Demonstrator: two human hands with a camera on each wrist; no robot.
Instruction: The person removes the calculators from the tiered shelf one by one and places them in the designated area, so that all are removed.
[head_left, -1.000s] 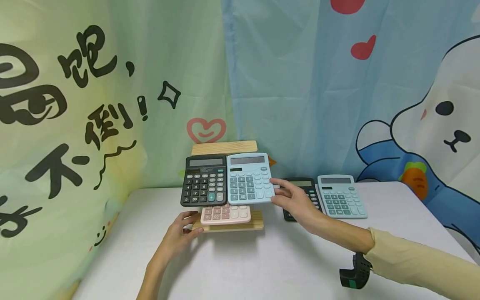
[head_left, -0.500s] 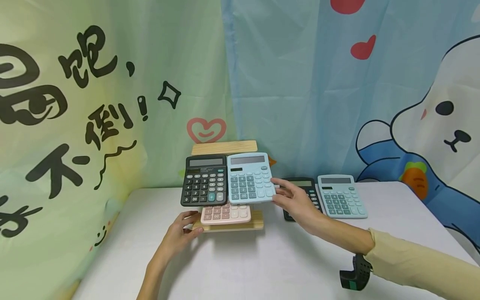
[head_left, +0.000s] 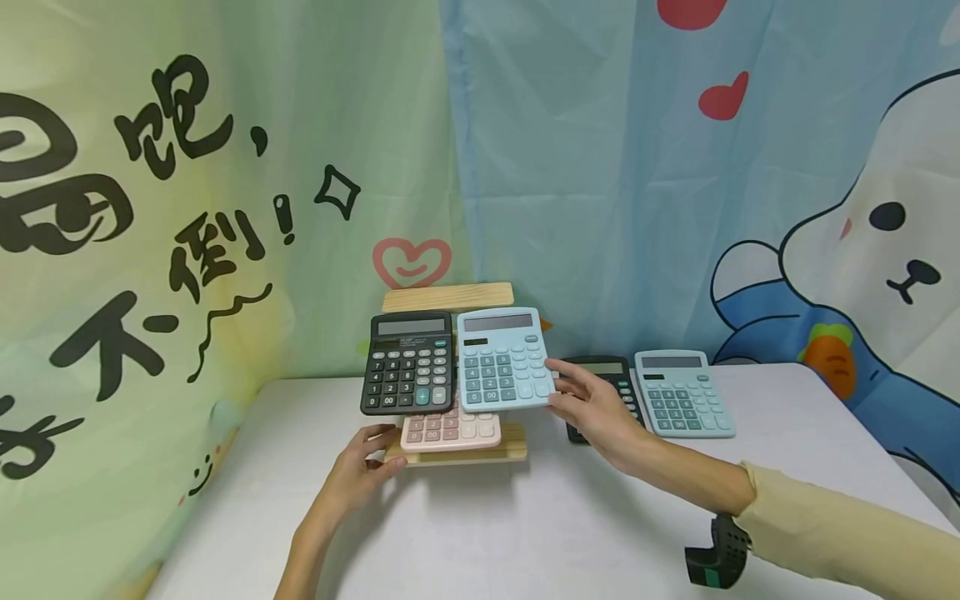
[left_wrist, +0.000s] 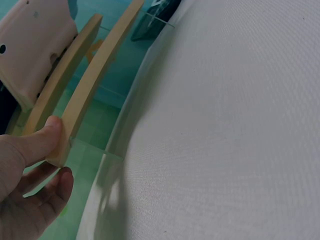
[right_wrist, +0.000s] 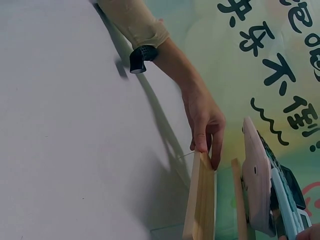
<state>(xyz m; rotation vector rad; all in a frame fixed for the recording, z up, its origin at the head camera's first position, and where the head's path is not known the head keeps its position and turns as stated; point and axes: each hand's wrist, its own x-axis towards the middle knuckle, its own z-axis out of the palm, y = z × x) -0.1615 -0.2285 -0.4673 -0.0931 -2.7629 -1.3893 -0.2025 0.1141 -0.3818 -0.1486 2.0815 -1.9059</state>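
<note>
A light blue calculator (head_left: 504, 354) leans on a wooden-slatted rack, to the right of a black calculator (head_left: 408, 363). In front of them stands a pink calculator (head_left: 450, 432), its upper part hidden by the other two. My right hand (head_left: 600, 415) holds the light blue calculator by its right edge near the lower corner. Down at the rack's left end, my left hand (head_left: 358, 471) grips the front slat (head_left: 513, 443). The left wrist view shows the thumb on top of that slat (left_wrist: 95, 75) and fingers beneath it.
A second black calculator (head_left: 603, 367), partly behind my right hand, and another light blue calculator (head_left: 684, 396) stand at the table's back right. The rack's upper slat (head_left: 448, 297) is near the printed curtain (head_left: 555, 208). White cloth (head_left: 480, 533) covers the table.
The light blue calculator has shifted slightly right with my right hand, and a narrow gap now shows between it and the black one. My left hand keeps its place on the slat.
</note>
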